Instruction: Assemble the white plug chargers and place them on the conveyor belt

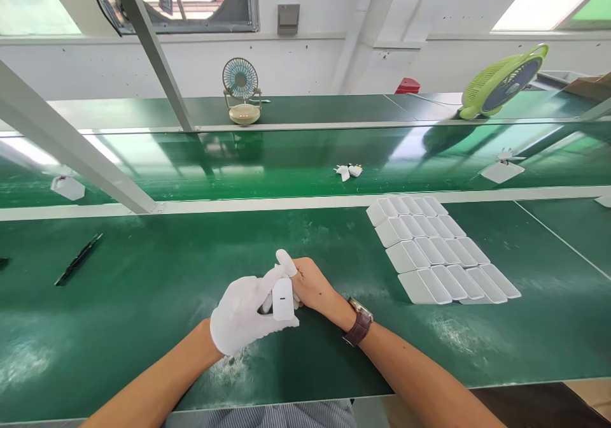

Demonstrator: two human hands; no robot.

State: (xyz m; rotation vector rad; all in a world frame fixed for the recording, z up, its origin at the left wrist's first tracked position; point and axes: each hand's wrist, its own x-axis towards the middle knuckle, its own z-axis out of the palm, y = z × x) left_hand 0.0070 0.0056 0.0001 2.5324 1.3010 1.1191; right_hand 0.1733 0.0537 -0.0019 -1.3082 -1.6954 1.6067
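Note:
In front of me, my left hand, in a white glove, is closed around a small white charger. The charger's end face, with one dark slot-shaped port, is turned toward me. My right hand is bare apart from white covering on its fingertips and is curled against the charger's far right side. A white-covered tip sticks up above the charger where the two hands meet. Most of my right fingers are hidden behind the charger. A watch with a brown strap is on my right wrist.
Rows of white open-ended housings stand to the right on the green bench. Dark tweezers lie at left. On the green strip beyond the white rail are small white pieces and a white adapter. Two fans stand on the back shelf.

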